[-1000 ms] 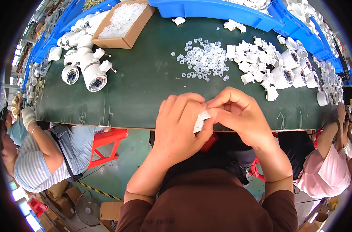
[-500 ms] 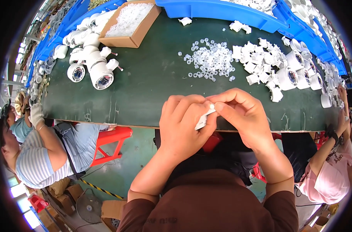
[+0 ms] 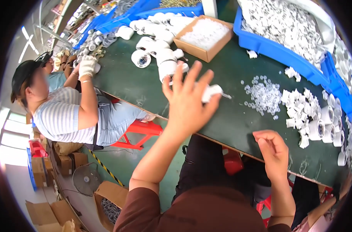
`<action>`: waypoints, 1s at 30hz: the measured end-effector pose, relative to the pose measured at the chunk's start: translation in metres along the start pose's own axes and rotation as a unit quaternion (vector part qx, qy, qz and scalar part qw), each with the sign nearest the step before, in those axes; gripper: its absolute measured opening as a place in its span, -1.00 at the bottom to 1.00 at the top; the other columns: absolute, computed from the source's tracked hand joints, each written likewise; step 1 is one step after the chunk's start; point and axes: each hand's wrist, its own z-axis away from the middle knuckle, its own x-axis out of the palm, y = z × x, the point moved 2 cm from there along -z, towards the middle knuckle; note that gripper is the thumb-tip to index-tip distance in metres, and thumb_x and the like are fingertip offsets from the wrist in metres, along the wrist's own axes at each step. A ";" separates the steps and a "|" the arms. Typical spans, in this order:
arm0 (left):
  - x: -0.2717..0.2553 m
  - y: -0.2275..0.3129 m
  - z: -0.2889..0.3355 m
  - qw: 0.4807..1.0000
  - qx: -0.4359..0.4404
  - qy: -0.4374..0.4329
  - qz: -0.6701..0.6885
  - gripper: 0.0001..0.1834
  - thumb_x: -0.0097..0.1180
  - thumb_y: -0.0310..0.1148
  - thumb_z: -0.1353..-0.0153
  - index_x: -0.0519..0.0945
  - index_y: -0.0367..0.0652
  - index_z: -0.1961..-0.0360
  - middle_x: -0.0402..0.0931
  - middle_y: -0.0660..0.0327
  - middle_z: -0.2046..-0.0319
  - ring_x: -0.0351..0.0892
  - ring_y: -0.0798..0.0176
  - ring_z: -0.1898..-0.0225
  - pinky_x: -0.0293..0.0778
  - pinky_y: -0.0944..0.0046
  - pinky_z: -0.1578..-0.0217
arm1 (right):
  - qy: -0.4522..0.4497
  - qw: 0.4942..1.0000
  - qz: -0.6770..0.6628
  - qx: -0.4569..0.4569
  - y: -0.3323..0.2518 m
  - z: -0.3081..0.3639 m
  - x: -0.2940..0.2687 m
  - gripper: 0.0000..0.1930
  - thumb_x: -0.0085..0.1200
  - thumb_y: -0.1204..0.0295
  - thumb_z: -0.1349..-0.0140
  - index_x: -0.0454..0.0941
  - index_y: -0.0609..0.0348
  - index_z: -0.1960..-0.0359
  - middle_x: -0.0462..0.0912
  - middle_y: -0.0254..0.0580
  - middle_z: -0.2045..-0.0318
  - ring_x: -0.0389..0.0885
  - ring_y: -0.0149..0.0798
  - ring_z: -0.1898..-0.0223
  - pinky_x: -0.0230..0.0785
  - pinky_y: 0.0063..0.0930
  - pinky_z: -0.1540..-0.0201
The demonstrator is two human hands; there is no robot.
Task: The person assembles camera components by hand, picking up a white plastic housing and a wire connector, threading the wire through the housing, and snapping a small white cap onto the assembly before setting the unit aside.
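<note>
My left hand (image 3: pixel 189 102) reaches over the table with its fingers spread wide. Partly hidden behind its thumb and fingers is a small white plastic part (image 3: pixel 212 93) with a short thin wire at one end; whether they touch, I cannot tell. Just beyond the fingertips lie white cylindrical housings (image 3: pixel 166 67), some with dark round inner faces, partly covered by my hand. Over the table's near edge, my right hand (image 3: pixel 274 154) is loosely curled, thumb and forefinger slightly apart, with nothing visible between them. Nearest to it is a heap of small clear plastic rings (image 3: pixel 263 94).
White brackets (image 3: pixel 301 104) and more housings (image 3: pixel 324 125) lie at the right. A cardboard box (image 3: pixel 207 50) of clear pieces and a blue bin (image 3: pixel 276 54) of white parts stand behind. A co-worker (image 3: pixel 63 104) sits at the left, near a red stool (image 3: pixel 139 133).
My hands have parted. The left has moved forward and left toward the housings and opened; the right has drawn back. The white part has left my pinch. The view has turned leftward.
</note>
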 end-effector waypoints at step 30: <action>0.003 0.031 0.025 0.976 0.006 -0.094 0.196 -0.29 0.31 -0.47 -0.11 0.42 -0.13 -0.34 0.19 -0.03 -0.40 0.15 -0.15 -0.34 0.13 -0.05 -0.32 | 0.380 0.669 0.621 -0.150 -0.030 0.020 -0.121 -0.51 0.35 0.37 -0.17 0.52 0.18 -0.13 0.53 0.00 0.08 0.47 0.07 0.03 0.30 -0.19 -0.15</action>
